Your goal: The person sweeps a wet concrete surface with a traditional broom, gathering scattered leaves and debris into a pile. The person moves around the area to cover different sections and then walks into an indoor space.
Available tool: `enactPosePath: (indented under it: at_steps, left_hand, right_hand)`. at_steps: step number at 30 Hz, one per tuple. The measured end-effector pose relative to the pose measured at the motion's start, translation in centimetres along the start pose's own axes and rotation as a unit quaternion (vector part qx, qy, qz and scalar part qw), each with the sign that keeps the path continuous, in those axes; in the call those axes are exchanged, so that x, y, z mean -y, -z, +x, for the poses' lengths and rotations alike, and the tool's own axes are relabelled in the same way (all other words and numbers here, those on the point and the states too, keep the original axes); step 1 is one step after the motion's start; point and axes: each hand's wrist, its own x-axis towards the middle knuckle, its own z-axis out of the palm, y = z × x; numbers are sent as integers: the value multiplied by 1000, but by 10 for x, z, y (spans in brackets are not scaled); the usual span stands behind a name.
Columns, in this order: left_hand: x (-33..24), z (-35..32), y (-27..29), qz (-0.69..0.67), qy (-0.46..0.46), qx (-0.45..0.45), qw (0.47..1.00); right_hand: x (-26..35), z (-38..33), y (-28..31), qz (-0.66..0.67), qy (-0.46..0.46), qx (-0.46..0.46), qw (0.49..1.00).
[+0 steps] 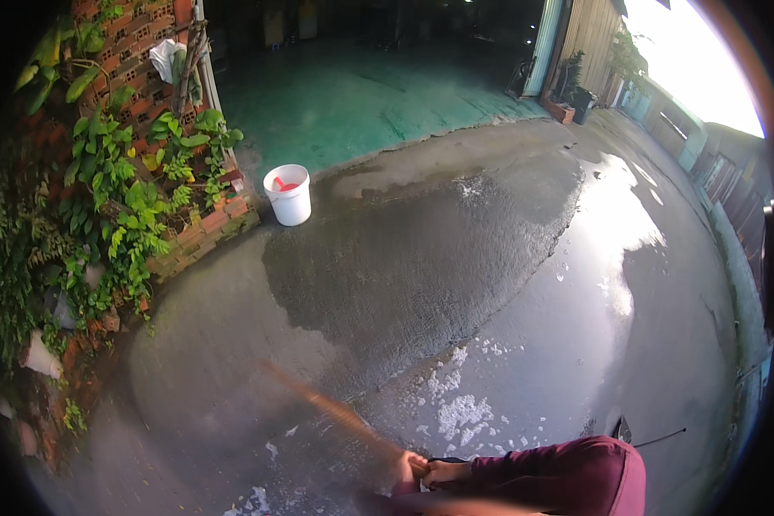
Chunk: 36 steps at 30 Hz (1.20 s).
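Note:
Near the lower edge, my left hand [407, 467] and my right hand [447, 471] are close together, both closed round a long brown wooden pole [340, 411]. The pole slants up and left over the concrete, and its far part is smeared by motion. Whatever is at its other end cannot be made out. A maroon sleeve [559, 473] covers my right arm. Below the hands, patches of white foam [464, 415] lie on the wet ground.
A white bucket [291, 206] with something red inside stands by the green floor [361, 112] of a dark doorway. Leafy plants [120, 189] climb the brick wall [138, 103] at left. A low wall [731, 267] runs along the right. Wet concrete [421, 258] spreads ahead.

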Motion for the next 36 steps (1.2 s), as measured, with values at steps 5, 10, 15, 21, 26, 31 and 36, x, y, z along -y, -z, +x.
enactPosePath:
  at_steps: [5,10,15,21,26,31,36]
  left_hand:
    - [-29,74,-25,255,38,176,950]
    - [-70,98,71,297,42,215,930]
    - [-150,48,266,56,52,105,992]
    - [-234,-46,375,-119,-98,-198,968]
    - [-261,-89,351,-80,-163,-261,948]
    - [-284,-106,291,112,-193,-137,965]
    - [-337,-94,245,185,-73,19,980]
  right_hand:
    - [12,47,-8,244,-44,-184,951]
    - [18,128,-62,283,-126,-192,931]
    - [42,203,-182,173,-176,-139,959]
    - [99,267,-290,-87,-187,79,975]
    - [108,307,-353,-249,-172,282,910]
    - [98,258,-303,235,-246,90,936]
    - [144,220,-207,-73,-111,-30,991]
